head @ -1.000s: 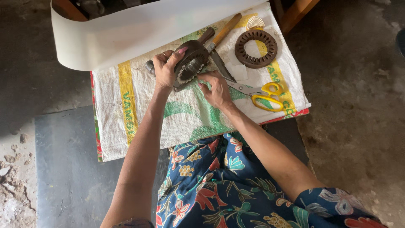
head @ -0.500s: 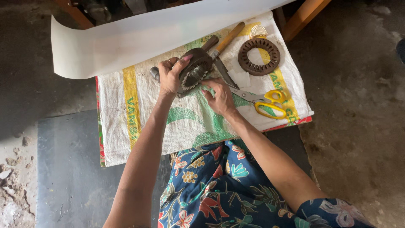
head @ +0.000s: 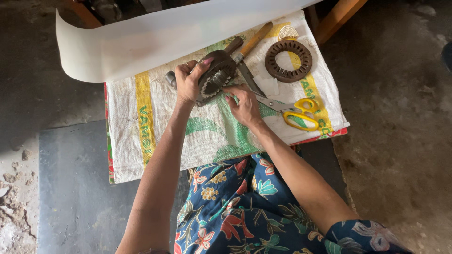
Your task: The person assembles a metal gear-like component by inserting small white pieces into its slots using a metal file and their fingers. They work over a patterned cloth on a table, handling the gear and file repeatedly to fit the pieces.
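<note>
My left hand (head: pixel 188 82) grips a dark round slotted metal core (head: pixel 217 75), tilted on its edge over a white woven sack (head: pixel 155 131) with yellow and green print. My right hand (head: pixel 242 103) rests next to the core's lower rim, fingertips touching it; whether it pinches anything small I cannot tell. A metal shaft end (head: pixel 170 78) pokes out left of my left hand.
A second brown slotted ring (head: pixel 288 60) lies at the sack's far right. Yellow-handled scissors (head: pixel 294 112) lie right of my right hand. A wooden-handled knife (head: pixel 249 49) lies behind the core. A long white sheet (head: pixel 141 42) curls across the far edge. Floral fabric (head: pixel 245 207) covers my lap.
The view has shifted slightly. My hands stay on the core, which has turned a little, and my right hand has slid slightly along its lower rim.
</note>
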